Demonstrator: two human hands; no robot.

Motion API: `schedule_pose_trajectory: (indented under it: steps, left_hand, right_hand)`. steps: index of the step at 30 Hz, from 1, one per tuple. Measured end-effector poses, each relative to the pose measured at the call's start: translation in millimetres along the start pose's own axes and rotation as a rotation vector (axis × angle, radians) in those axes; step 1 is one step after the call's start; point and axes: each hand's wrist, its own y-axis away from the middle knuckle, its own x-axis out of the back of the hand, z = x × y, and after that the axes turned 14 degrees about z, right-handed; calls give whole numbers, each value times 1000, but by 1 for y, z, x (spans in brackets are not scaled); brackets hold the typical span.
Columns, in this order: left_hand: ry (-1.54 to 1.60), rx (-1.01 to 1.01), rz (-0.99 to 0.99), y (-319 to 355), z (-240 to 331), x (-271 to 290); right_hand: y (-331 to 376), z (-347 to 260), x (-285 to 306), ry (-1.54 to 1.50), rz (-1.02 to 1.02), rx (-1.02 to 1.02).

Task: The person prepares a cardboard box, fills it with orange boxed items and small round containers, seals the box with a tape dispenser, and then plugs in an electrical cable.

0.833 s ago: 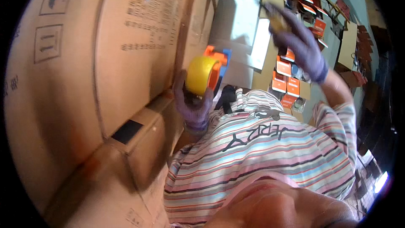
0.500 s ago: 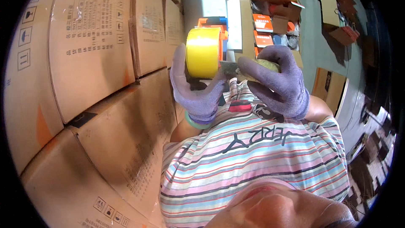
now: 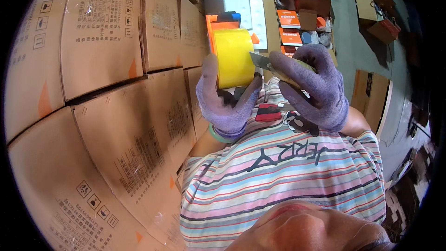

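As hands (image 3: pixel 227 107) (image 3: pixel 323 93) grip, tape dispenser (image 3: pixel 235 60) in left, knife (image 3: pixel 260 60) in right

Tape roll (image 3: pixel 235 59) left of knife (image 3: pixel 262 61)

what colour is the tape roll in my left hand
The tape roll is bright yellow; it shows best in the head view.

The left hand (image 3: pixel 227 117) and right hand (image 3: pixel 325 88) wear purple-grey knit gloves (image 3: pixel 334 107); a green band (image 3: pixel 216 135) encircles the left wrist. The multicoloured striped shirt (image 3: pixel 283 188) bears dark lettering (image 3: pixel 275 156).
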Motion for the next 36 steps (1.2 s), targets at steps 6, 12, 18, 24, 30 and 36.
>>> schedule_pose_trajectory:
  steps: [6,12,18,24,30,36]
  left_hand:
    - [-161,-189,58,0,1,3]
    - [-188,-316,79,-2,-4,0]
    - [-124,-324,131,-6,-9,-9]
    - [-17,-282,14,-9,-9,-2]
    - [130,-180,-24,-10,-10,-3]
    - [139,-163,-83,-13,-10,1]
  right_hand:
    - [-11,-5,6,-22,-25,-17]
    - [-15,-4,12,-40,-38,-16]
    - [-18,4,13,-36,25,0]
    - [-18,8,21,-87,16,2]
    - [-15,10,23,-74,36,33]
    - [-15,10,25,-59,17,33]
